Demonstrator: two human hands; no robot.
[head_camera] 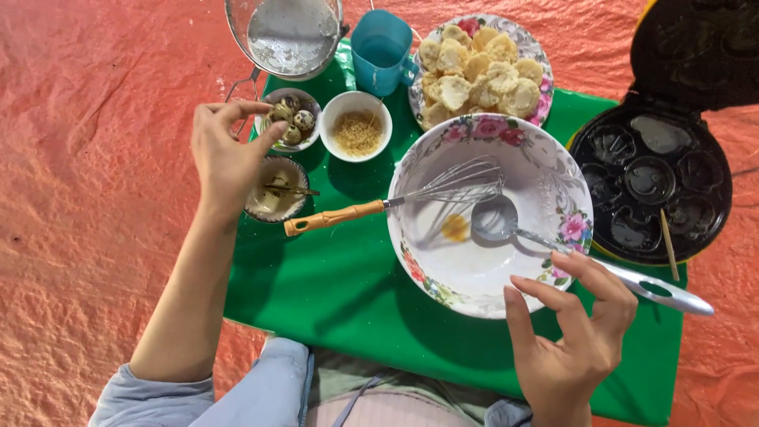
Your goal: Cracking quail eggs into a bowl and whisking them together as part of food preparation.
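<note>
1. A green table (332, 292) stands on an orange-red ground sheet (95, 198) and carries everything else.
2. At the right edge sits a black moulded cake maker (648, 186), lid up, its wells empty apart from a thin pale film in one or two; a wooden stick (669, 243) rests on its rim.
3. The big floral mixing bowl (506, 150) is nearly scraped out: only a smear of yellow batter remains at the bottom, with a wire whisk (371, 208) leaning across the rim and a metal ladle (553, 247) lying in it (so mixing looks done, by my reading, and little batter is left).
4. Behind it a floral plate (478, 67) is heaped with finished pale golden cakes, which suggests most of the cooking is over.
5. A sieve (291, 35) dusted with flour and a teal cup (382, 51) stand at the back.
6. The left hand (225, 158) hovers by the small bowl of speckled quail eggs (291, 119), thumb and forefinger closing towards one egg at its rim; no egg is clearly lifted yet.
7. The right hand (573, 332) is empty, fingers loosely curled and spread, just beside the ladle's handle.
8. Two more small bowls hold yellow crumbs (356, 130) and a pale paste (273, 198).
</note>
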